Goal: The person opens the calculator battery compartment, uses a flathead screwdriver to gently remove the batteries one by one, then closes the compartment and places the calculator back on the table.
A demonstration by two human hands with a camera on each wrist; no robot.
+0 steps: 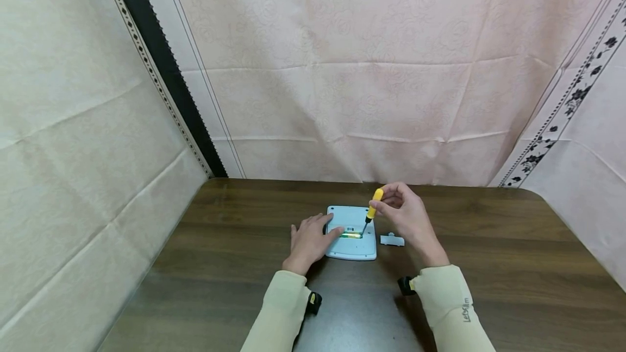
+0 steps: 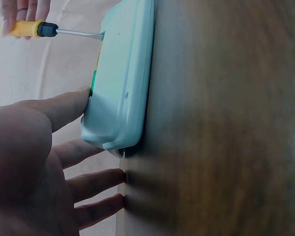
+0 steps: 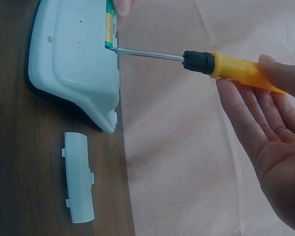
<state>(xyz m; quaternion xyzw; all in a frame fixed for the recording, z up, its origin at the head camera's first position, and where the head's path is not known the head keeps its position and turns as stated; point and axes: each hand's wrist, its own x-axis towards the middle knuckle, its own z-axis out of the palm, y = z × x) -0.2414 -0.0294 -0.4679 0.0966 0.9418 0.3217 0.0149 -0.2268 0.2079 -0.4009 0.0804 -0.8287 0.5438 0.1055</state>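
Observation:
A light-blue plastic device lies on the table with its battery slot facing up. In the slot sits a green-and-gold battery. My left hand rests at the device's left side, fingers mostly straight; its thumb touches the slot by the battery's left end. My right hand pinches the yellow handle of a screwdriver between thumb and fingers. The screwdriver's metal tip meets the right end of the battery slot, its shaft slanting upward. The device's underside is hidden.
A small light-blue battery cover with tabs lies just right of the device. The brown wooden table has pale cloth hanging behind its far edge and along both sides.

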